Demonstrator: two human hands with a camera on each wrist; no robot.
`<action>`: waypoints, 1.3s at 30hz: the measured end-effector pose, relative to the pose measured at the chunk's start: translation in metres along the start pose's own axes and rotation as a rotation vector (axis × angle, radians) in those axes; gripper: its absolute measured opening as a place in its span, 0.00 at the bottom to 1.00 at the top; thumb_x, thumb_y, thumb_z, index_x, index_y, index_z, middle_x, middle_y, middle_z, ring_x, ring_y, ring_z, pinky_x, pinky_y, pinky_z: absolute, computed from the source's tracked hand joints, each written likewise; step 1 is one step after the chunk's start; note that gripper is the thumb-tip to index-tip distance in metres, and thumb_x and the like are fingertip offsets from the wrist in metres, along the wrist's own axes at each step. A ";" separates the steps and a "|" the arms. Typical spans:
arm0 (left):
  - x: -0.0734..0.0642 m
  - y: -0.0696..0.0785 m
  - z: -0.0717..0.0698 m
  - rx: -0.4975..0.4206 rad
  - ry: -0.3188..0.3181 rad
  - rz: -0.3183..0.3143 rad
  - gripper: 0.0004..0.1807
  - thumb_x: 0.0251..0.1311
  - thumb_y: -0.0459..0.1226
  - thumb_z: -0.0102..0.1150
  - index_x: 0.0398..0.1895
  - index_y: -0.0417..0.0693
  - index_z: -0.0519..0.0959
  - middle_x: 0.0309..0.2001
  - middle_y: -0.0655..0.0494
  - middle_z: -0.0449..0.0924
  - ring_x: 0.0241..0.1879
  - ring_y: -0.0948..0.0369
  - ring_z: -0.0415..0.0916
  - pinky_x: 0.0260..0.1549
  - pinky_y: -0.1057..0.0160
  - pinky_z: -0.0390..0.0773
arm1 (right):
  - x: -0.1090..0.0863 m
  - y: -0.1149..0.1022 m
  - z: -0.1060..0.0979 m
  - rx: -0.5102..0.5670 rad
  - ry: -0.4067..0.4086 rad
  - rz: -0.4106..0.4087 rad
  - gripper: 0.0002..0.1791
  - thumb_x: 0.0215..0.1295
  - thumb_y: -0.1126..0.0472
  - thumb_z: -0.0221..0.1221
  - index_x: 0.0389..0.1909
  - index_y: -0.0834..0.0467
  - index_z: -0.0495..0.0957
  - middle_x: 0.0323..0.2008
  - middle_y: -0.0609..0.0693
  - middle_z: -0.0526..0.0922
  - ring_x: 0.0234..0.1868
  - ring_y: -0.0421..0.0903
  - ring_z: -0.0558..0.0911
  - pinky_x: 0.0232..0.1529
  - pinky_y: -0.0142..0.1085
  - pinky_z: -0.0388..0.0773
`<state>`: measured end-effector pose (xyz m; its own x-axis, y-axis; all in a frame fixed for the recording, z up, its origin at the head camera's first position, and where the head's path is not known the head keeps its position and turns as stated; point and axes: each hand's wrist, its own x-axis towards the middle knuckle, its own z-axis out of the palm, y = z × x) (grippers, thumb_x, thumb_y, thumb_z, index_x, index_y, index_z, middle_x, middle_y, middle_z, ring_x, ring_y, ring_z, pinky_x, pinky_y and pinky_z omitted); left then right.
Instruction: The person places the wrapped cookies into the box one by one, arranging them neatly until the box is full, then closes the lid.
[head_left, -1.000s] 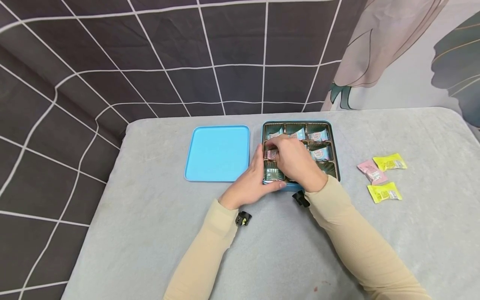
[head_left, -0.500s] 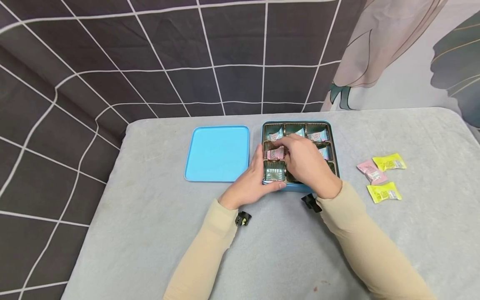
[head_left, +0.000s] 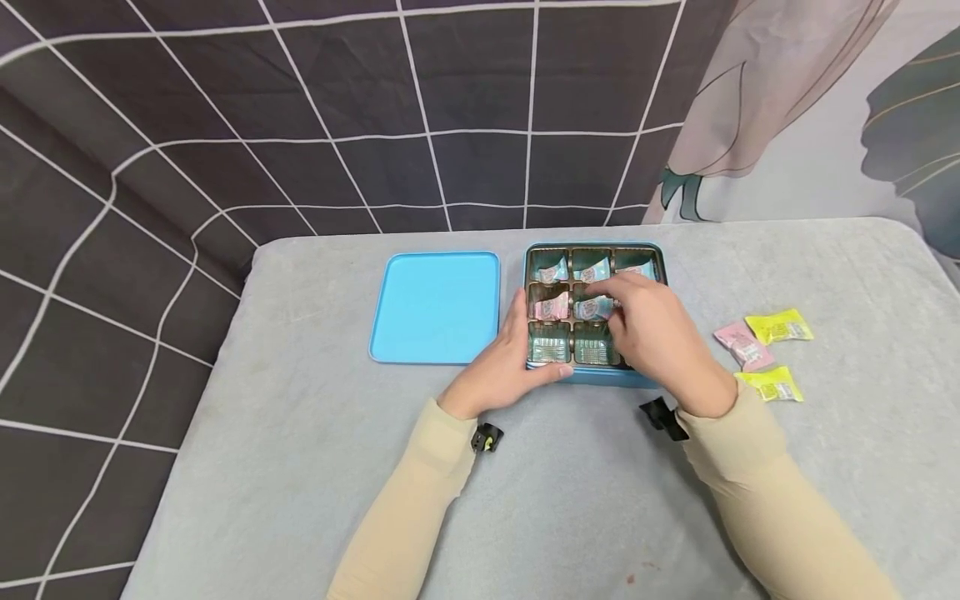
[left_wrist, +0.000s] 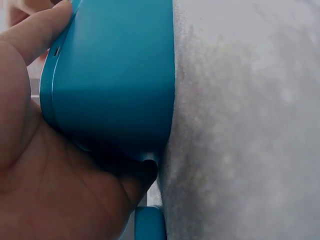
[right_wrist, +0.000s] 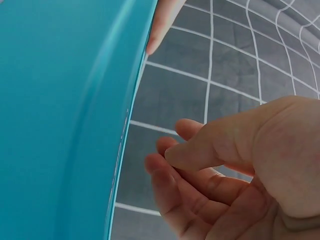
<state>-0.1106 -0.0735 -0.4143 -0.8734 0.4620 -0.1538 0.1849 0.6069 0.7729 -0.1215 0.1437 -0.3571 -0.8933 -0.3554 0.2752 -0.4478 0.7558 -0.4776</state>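
Observation:
A blue box (head_left: 607,377) with a dark divided tray (head_left: 596,343) stands near the back of the table. Blue-wrapped candies (head_left: 552,272) lie in the back row. In the middle row are a pink candy (head_left: 552,307) on the left and a blue candy (head_left: 591,308) at the centre. My left hand (head_left: 497,372) rests around the front left corner, fingers straight along the side and thumb along the front. Over the right part of the tray hovers my right hand (head_left: 662,340), fingers loosely bent with nothing between them. It hides the cells at the right.
Left of the box lies a flat blue lid (head_left: 435,308). To the right, a loose pink candy (head_left: 745,346) lies between two yellow candies (head_left: 780,325) on the grey tabletop cover (head_left: 300,400). A dark checked cloth (head_left: 465,92) hangs behind the table.
My right hand has moved to the right from the left cells, uncovering the pink and blue candies in the middle row. My left hand has stayed at the box corner.

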 end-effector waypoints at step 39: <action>0.000 -0.001 0.001 0.013 -0.004 -0.016 0.67 0.62 0.64 0.60 0.78 0.47 0.20 0.80 0.52 0.16 0.78 0.62 0.23 0.75 0.55 0.43 | -0.056 0.061 -0.037 -0.126 0.062 0.144 0.23 0.51 0.78 0.54 0.51 0.70 0.80 0.47 0.70 0.81 0.47 0.66 0.79 0.46 0.59 0.73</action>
<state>-0.1101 -0.0736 -0.4156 -0.8744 0.4550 -0.1687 0.1771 0.6228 0.7620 -0.0974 0.2304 -0.3710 -0.9419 -0.2074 0.2641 -0.3041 0.8606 -0.4085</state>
